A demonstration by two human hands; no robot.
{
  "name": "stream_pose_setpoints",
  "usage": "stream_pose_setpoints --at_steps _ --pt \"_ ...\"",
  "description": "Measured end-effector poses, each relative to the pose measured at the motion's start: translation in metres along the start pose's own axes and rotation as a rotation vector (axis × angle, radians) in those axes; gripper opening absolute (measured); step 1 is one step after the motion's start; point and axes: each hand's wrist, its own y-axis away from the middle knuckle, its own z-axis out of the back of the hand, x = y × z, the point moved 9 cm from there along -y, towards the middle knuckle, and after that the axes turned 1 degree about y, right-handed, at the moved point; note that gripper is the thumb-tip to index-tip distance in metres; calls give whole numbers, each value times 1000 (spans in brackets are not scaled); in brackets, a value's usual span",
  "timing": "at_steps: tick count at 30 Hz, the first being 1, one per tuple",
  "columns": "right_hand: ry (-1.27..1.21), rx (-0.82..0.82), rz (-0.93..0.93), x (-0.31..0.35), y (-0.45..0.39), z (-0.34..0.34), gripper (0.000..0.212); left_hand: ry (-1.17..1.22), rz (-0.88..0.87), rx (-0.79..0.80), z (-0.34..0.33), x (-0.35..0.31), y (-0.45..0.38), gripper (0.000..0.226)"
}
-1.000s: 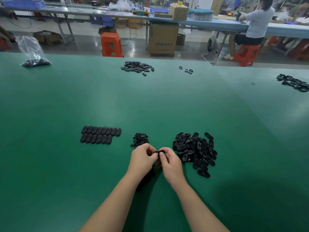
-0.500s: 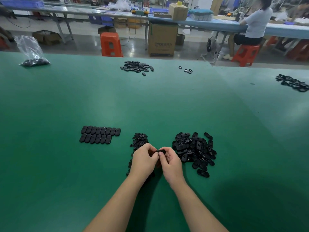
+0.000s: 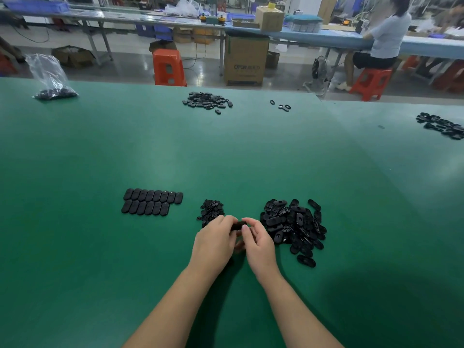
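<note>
step in hand, as judged: fitting. your left hand [image 3: 215,241] and right hand [image 3: 258,243] both pinch one black oval plastic shell [image 3: 238,225], near, between the small pile of black round inserts [image 3: 212,212] and the right heap of black oval shells [image 3: 293,224]. next move: press it home squarely, then lay it with the left rows of finished black ovals [image 3: 152,204].

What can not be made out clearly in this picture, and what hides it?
Head view:
Black piece between left hand and right hand: fingers cover most of it; shape unclear.
Small pile: left hand hides its near part; parts too small to tell.
Far-right pile: runs to the picture's right edge.
Bag: contents dark and too far to tell.
</note>
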Motion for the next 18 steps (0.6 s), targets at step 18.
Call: stream_pose_setpoints --at_steps 18 --pt "100 70 2 3 5 -5 12 -152 440 -194 49 132 27 18"
